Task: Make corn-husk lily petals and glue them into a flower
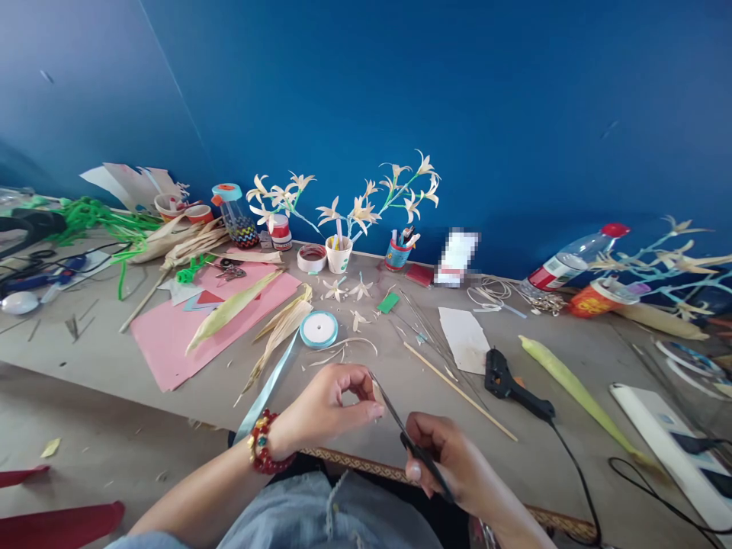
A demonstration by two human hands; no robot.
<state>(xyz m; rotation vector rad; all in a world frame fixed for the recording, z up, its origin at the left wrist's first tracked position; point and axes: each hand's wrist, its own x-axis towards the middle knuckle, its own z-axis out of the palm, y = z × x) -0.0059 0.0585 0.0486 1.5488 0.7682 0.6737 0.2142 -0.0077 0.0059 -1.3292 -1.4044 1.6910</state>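
Near the table's front edge, my left hand (337,400) pinches a small pale piece of husk (377,392) between thumb and fingertips. Red bead bracelets circle that wrist. My right hand (440,454) grips black-handled scissors (393,412), whose blades point up and left, right beside the pale piece. Whether the blades touch it is hard to tell. Beyond my hands lie thin curled strips (348,347), a roll of light blue ribbon (319,329) and loose pale petal flowers (360,287).
Pink paper (165,343) with a husk on it lies left. A paper cup (339,255) by the wall holds flower stems. Rightward are a wooden stick (457,389), a black glue gun (518,385), a green husk (577,393) and a white power strip (663,450).
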